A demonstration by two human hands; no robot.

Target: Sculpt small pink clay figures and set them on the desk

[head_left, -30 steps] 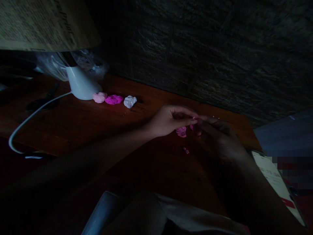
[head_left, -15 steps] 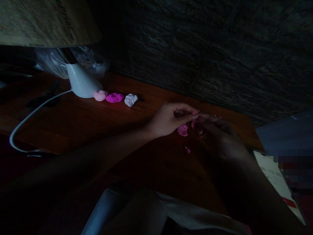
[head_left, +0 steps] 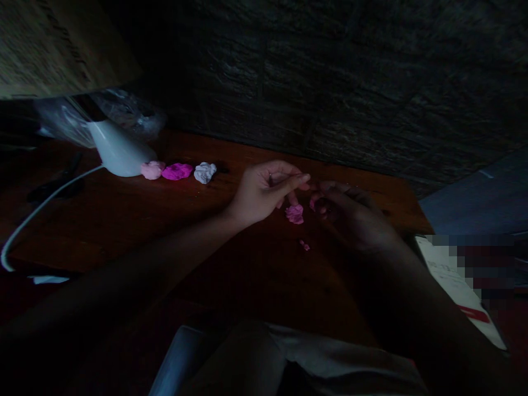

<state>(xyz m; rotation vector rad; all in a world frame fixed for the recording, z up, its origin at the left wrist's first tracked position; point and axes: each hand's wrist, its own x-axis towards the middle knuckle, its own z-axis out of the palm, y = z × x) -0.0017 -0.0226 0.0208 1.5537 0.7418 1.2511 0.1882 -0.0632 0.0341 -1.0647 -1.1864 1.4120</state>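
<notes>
Now the left hand (head_left: pixel 262 192) is seen lifted slightly off the pink clay lump (head_left: pixel 295 213) on the desk (head_left: pixel 124 220); its grip is narrow, w/ nothing visibly pinched. A pink bit (head_left: pixel 314 203) is held in the right hand (head_left: pixel 350 217).

A dark reddish wooden table (head_left: pixel 136 220) stood against a dark wall. On it, at the far left, rested a white lamp base (head_left: pixel 117 157) with its white cord (head_left: pixel 37 212); just beside the base lay a pale pink lump (head_left: pixel 152 170), a magenta lump (head_left: pixel 177 171) and a white lump (head_left: pixel 205 172). Nearer the middle lay a pink piece (head_left: pixel 295 214) and a small pink crumb (head_left: pixel 304 246). A white printed sheet (head_left: pixel 454 286) lay at the right edge.
</notes>
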